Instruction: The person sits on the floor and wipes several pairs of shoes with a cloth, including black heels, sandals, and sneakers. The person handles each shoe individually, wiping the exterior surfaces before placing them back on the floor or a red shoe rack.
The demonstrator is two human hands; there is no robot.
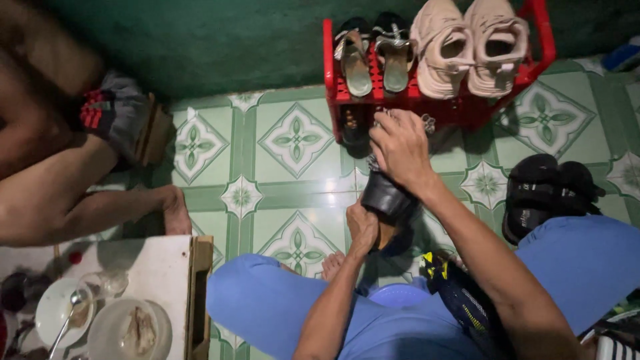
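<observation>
Head view shows your left hand [362, 227] clamped under the black shoe [385, 195] to steady it low before the red shoe rack [347, 93], while your right hand [400, 147] grips its top.

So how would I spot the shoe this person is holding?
Find the red shoe rack against the green wall. Just in front of it, over the tiled floor, the left hand and right hand grip a black shoe, the only footwear off the floor and rack.
</observation>
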